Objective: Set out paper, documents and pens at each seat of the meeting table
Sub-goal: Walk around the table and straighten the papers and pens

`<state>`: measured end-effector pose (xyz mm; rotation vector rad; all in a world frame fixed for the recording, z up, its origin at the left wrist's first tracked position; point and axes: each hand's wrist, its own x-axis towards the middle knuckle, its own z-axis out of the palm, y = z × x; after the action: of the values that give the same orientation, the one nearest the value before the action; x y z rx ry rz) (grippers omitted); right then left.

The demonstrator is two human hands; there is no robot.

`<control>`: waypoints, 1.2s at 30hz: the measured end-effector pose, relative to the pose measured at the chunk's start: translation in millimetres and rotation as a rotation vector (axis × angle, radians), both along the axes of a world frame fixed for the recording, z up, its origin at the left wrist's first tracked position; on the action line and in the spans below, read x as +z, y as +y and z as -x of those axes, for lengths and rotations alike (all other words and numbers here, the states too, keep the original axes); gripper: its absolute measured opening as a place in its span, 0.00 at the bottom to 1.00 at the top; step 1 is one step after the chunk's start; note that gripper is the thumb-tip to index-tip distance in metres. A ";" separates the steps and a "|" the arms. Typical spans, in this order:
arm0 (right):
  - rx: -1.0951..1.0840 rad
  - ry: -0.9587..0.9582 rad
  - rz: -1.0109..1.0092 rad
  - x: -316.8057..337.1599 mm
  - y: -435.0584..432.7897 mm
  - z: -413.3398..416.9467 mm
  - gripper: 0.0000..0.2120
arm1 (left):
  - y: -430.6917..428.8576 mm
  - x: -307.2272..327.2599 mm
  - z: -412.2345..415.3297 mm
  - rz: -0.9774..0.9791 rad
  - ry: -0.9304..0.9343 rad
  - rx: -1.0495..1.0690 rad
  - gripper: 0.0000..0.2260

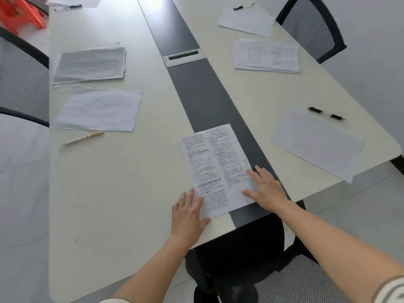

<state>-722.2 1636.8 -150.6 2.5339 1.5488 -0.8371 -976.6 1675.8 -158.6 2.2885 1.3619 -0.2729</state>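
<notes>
On the cream meeting table (pixel 113 193), a densely printed two-column document (pixel 215 169) under flat hands, fingers (pixel 190 196) apart.

Two bare forearms reach in from the bottom edge, uncovered from the wrists back nearly to the elbows. The left hand (pixel 188 217) and the right hand (pixel 266 188) carry no rings, watch, bracelet or gloves. At the lower right corner, the short cream-white fabric sleeve with grey-green curved markings (pixel 391 289) covers the right upper arm. At the bottom edge, a thin strip of the same pale cream cloth sleeve (pixel 115 300) shows on the left arm; any pattern on it cannot be made out.
</notes>
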 end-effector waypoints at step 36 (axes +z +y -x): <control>-0.790 0.625 -0.574 128.1 -462.8 -184.9 0.07 | -324.5 140.4 -251.8 0.584 -0.592 0.267 0.06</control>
<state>-537.3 1174.1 -22.5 3.6517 0.8889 -1.5657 -724.8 1351.3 -18.2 1.5146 1.0717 0.0890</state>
